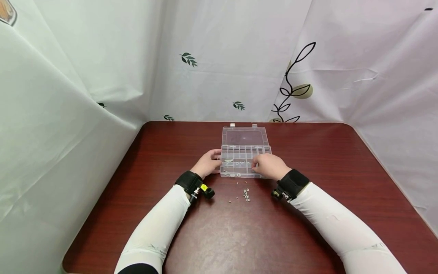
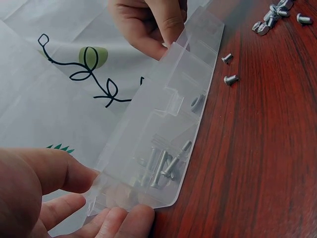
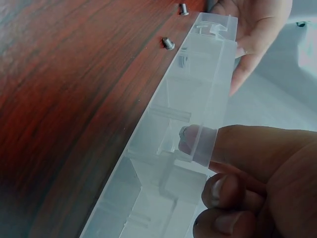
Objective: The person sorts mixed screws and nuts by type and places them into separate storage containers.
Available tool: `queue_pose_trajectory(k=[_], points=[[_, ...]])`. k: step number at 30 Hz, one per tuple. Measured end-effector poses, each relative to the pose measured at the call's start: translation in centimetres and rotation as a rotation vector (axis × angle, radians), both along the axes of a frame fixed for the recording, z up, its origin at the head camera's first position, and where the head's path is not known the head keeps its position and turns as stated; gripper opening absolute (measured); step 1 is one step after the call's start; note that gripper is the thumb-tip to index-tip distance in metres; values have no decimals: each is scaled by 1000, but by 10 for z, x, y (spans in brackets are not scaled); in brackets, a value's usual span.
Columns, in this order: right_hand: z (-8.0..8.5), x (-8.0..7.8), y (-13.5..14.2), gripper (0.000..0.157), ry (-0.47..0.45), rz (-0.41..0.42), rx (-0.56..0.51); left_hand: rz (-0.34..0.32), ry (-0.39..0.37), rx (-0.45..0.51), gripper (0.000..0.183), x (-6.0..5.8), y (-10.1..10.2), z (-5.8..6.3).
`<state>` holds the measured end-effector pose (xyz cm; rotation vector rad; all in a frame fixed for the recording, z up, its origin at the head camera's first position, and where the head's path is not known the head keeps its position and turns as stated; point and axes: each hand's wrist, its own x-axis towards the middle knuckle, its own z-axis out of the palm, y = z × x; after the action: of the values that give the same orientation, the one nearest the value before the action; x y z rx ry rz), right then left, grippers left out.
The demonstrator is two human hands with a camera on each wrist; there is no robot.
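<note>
Markings: dark marks (image 1: 378, 245) on the right white sleeve (image 1: 342, 217); too small to read. Yellow patch (image 1: 203, 187) on the device at the left wrist strap (image 1: 189, 182), no legible text.

Left hand (image 1: 208, 163): grip partly closed about the left end of the clear plastic box (image 1: 248, 175). Thumb at the upper rim, other fingers bent against the lower corner; contact seen in the left wrist view.

Right hand (image 1: 272, 165): grip nearly closed, thumb and finger reaching down into a compartment toward the right end. Small metal piece (image 3: 183, 133) at the fingertip, pinched; seen through cloudy plastic, type cannot be told. Remaining fingers curled outside the front wall.

Box: rectangular, translucent, thin walls, divided into narrow compartments. Stands on the table (image 1: 171, 140) between the hands; lid (image 1: 245, 137) laid back on the far side, two catches at its edge. Inside, left end: long screws (image 2: 159, 168), silvery, threaded, lying crosswise. A ring-shaped piece (image 2: 197, 103) farther right, near the front wall.

In front of box: short screws (image 2: 231, 80), well apart from a small cluster of nuts and screws (image 1: 246, 195), bright metal.

Table: red-brown, dark streaked wood grain, glossy. Behind: creased white cloth (image 1: 219, 30) printed with leaves.
</note>
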<state>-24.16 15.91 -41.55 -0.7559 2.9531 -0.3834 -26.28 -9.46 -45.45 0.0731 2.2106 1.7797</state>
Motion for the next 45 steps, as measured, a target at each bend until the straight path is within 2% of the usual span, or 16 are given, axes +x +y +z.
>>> queue_pose_trajectory(k=[12, 25, 28, 34, 37, 44, 45], points=[[-3, -3, -3, 6, -11, -17, 34, -5, 6, 3, 57, 0, -1, 0], [-1, 3, 0, 7, 19, -12, 18, -9, 3, -10, 55, 1, 0, -2], [2, 7, 0, 8, 49, -6, 17, -19, 2, -2, 55, 5, 1, 5], [12, 18, -1, 8, 107, 24, -9, -43, -8, -7, 57, 17, 1, 28], [15, 25, -3, 7, 142, 55, -27, -54, -14, -8, 57, 20, 0, 34], [13, 41, -10, 8, 179, 207, 26, -18, 10, 3, 55, -1, -2, -2], [11, 43, -11, 8, 183, 232, 37, -18, 9, 4, 55, -1, -2, -2]])
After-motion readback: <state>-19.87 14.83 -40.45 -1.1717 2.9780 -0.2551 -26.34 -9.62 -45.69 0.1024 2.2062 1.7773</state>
